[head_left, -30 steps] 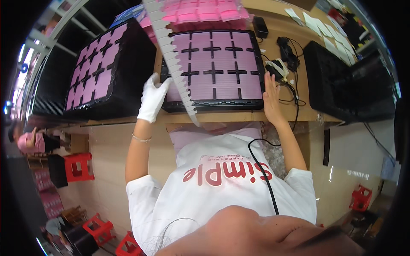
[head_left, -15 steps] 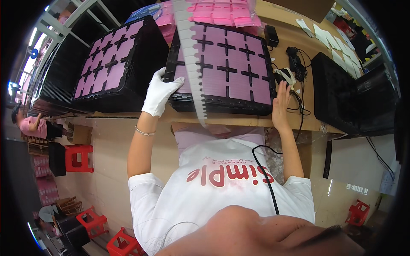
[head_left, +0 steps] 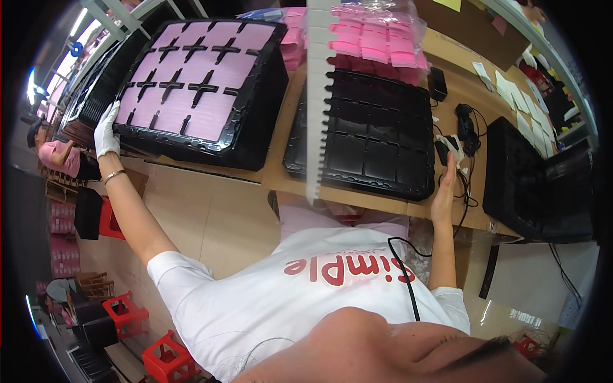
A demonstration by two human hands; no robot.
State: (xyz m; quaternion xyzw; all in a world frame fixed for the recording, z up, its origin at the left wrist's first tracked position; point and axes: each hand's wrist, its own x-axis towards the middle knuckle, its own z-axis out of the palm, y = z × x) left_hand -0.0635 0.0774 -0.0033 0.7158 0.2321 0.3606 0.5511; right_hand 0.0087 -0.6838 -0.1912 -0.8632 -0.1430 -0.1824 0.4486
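Observation:
My left hand, in a white glove, grips the left edge of a black plastic tray. That tray tops a deep black stack on the left, and pink sheet pieces fill its squares between black cross-shaped ribs. My right hand is bare, its fingers stretched out and pressed flat together beside the right edge of another black tray. This second tray lies before me with bare dark compartments. A pale strip with a toothed edge hangs across the view and hides part of it.
Pink padded packs in clear plastic lie behind the middle tray. Black cables and a small adapter sit to its right. Farther right stand black trays and white paper slips. Red stools and other people are lower left.
The pink-filled tray has gone from before me to the left stack, with my left hand moving left on its edge. A bare black tray now shows in the middle. My right hand stays at the right.

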